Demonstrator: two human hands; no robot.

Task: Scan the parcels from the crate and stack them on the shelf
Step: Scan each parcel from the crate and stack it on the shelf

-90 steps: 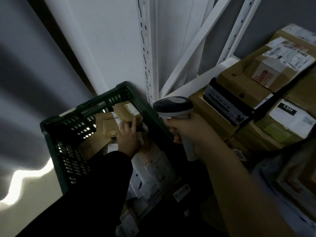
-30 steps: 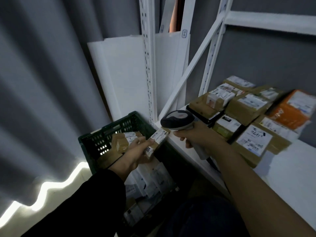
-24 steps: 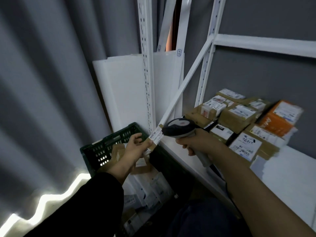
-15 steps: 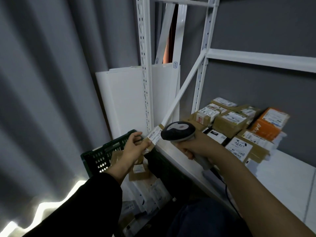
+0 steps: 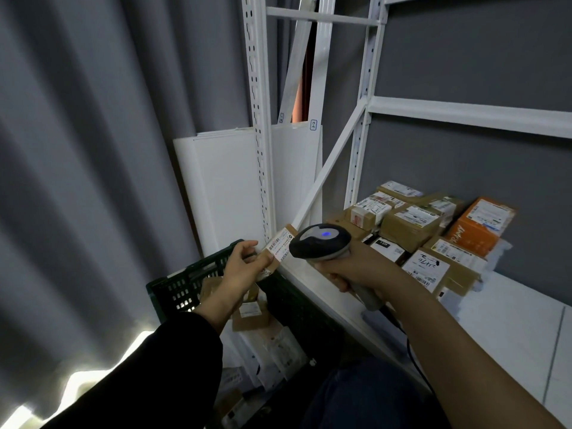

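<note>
- Head view: we see the left hand [image 5: 240,267] raised above the crate, its fingers pinching a small brown parcel [image 5: 280,246] by one end, with the white barcode label turned up towards the right
- The right hand [image 5: 356,267] has its fingers wrapped round the handle of a grey scanner [image 5: 322,243]; the scanner's head sits just beside the parcel's label, and a blue light glows on top of it
- Below the left hand we find the dark green crate [image 5: 182,286], close against the shelf's front edge, with more brown boxes and pale bags [image 5: 250,317] inside
- On the white shelf [image 5: 510,320] to the right we see a cluster of labelled cardboard parcels [image 5: 411,224] in the back corner, with an orange box [image 5: 479,224] at its right side
- A grey curtain [image 5: 93,181] hangs on the left, and white boards [image 5: 226,187] lean behind the shelf's upright post
</note>
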